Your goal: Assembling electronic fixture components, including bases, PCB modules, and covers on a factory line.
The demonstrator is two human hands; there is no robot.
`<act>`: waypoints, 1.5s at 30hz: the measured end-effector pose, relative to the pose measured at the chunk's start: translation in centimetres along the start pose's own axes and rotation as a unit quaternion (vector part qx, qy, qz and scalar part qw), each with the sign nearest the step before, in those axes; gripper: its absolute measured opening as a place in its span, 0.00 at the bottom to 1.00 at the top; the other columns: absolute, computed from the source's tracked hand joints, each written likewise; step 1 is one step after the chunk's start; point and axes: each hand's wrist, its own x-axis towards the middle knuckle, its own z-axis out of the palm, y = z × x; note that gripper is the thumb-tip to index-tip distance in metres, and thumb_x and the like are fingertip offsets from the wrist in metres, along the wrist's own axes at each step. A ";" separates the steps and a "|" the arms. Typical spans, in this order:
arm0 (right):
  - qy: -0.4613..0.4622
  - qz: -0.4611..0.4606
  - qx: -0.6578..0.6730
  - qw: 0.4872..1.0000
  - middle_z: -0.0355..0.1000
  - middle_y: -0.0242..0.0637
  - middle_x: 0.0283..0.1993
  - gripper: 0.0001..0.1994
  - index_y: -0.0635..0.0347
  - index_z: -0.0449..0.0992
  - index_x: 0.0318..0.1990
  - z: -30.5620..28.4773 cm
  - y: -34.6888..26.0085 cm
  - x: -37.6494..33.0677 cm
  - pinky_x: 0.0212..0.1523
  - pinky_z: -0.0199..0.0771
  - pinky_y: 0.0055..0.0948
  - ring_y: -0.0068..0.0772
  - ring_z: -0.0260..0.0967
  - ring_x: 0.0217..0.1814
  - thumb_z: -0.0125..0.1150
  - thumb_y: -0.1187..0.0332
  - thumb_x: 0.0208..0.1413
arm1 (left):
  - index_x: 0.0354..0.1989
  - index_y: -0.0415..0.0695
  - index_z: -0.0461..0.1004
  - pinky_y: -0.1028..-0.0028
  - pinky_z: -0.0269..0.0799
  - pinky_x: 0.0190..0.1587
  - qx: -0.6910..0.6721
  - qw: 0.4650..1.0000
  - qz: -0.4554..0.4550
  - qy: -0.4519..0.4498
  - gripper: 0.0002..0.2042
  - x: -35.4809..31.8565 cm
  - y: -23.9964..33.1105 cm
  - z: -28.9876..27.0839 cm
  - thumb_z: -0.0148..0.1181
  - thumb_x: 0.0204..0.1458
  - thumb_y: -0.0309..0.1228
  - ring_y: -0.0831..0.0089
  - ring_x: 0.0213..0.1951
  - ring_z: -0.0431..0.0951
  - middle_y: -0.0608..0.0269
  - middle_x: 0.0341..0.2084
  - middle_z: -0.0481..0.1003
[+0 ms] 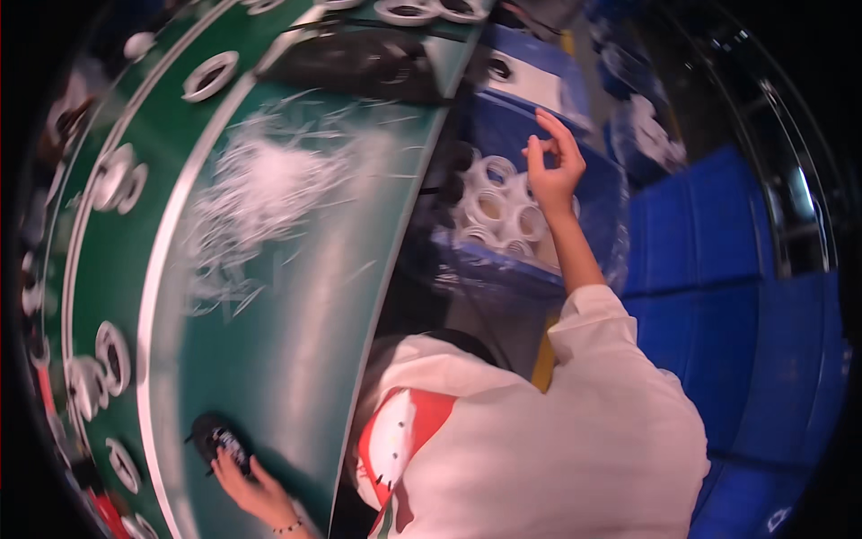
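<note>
At the lower left, my left hand [244, 490] is on a small black rounded object [212, 431] lying on the green work table [296, 359]. Its fingers reach over the object's near end, with the thumb set apart along the side; blur hides what kind of thing it is. My right hand [558, 175] is raised over a blue bin [588, 211], thumb and curved fingers apart with nothing visible between them. Inside the bin, several white ring-shaped parts [489, 205] are heaped beside and below that hand.
A loose pile of thin white strips [278, 180] spreads over the table's far half. Behind it lies a dark bulky thing [355, 63]. Along the left runs a green conveyor [101, 260] carrying white rings [211, 76]. Blue crates [700, 225] are stacked at the right.
</note>
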 end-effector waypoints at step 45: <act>-0.663 0.291 -0.395 0.565 0.69 0.45 0.46 0.37 0.63 0.73 0.41 -16.4 45.2 -19.5 0.50 0.65 0.34 0.42 0.67 0.48 0.72 0.49 0.18 | 0.59 0.38 0.47 0.55 0.45 0.59 0.106 0.988 0.022 -0.112 0.41 -0.5 18.2 1.5 0.49 0.26 0.11 0.57 0.62 0.44 0.52 0.60 0.47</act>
